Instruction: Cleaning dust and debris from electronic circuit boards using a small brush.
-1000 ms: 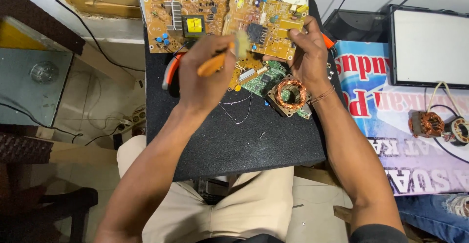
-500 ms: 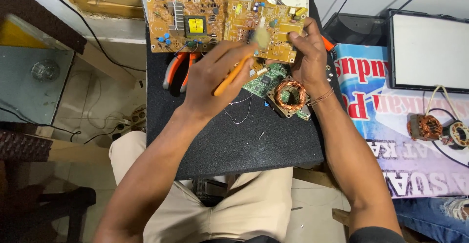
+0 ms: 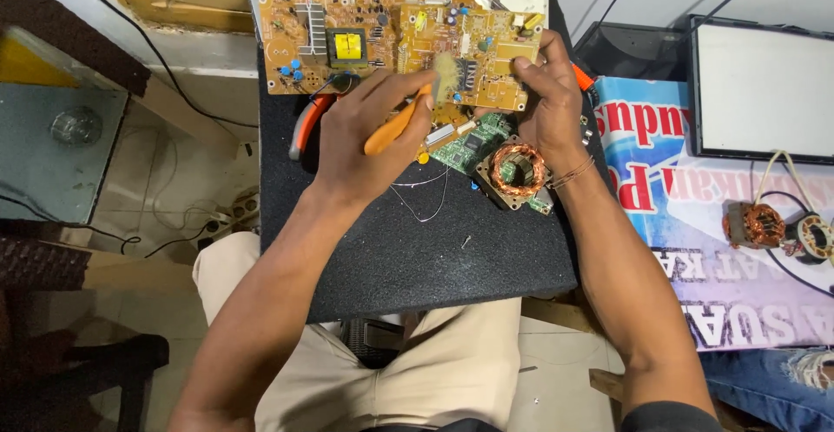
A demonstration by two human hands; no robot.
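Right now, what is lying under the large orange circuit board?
Under the orange circuit board a black foam mat shows, plus red-handled pliers and a green circuit board poking out. The board and both hands cover the rest.

Black foam mat (image 3: 417,249): PCBs (image 3: 391,41), coil (image 3: 519,169), pliers (image 3: 306,126).

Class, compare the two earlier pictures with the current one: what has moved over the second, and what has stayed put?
The left hand has swept the orange-handled brush up and to the right, from the near edge of the tan circuit board onto its middle, bristles now on the components. The right hand still grips the board's right edge. The copper coil and red-handled pliers have not moved.
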